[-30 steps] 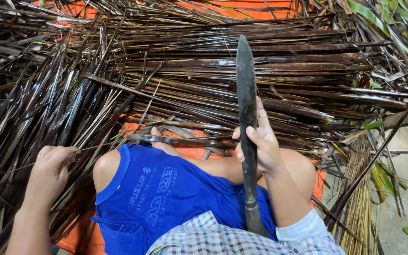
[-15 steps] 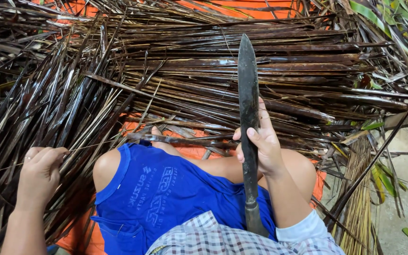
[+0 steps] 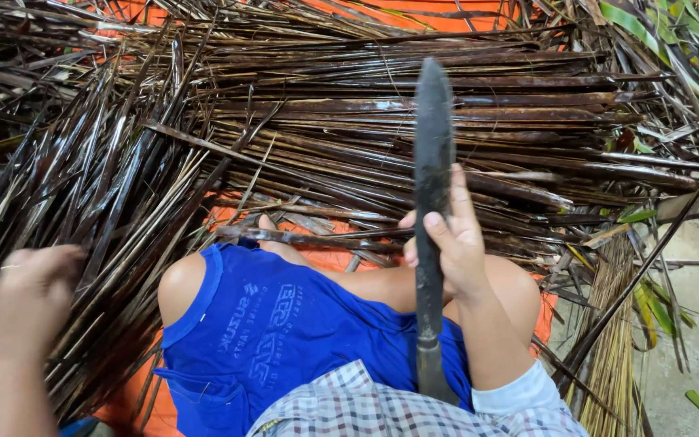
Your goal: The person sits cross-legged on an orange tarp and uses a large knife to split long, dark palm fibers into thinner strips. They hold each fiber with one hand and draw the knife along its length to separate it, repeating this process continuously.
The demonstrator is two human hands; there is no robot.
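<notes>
The person sits on the ground with bent knees, wearing blue shorts (image 3: 285, 340) and a checked shirt (image 3: 349, 409). The right hand (image 3: 451, 243) holds a long dark flat blade (image 3: 433, 154) that stands nearly upright, with its rounded tip toward 12 o'clock and its handle end (image 3: 430, 376) low at 6 o'clock, near the shirt. The fingers (image 3: 438, 226) of this hand are wrapped around the middle of the blade, the thumb lying pressed on its flat side. Just at 9 o'clock from this hand, a thin dark brown strip of leaf stalk (image 3: 309, 237) lies across the knees, reaching the blade; I cannot tell if the hand also pinches it.

The left hand (image 3: 34, 295) is at 8 o'clock in the view and is blurred. It rests on a sloping bundle of dark shiny stalks (image 3: 99, 202), and its fingers seem curled loosely, but I cannot tell whether they grip a stalk.

A large pile of the same dark brown stalks (image 3: 463, 113) fills the ground from 10 o'clock to 2 o'clock, lying on an orange plastic sheet (image 3: 455, 14). At 4 o'clock there is a bundle of thin pale straw-like fibres (image 3: 612, 356) beside green leaf pieces (image 3: 657, 307) on the grey floor (image 3: 689, 251).
</notes>
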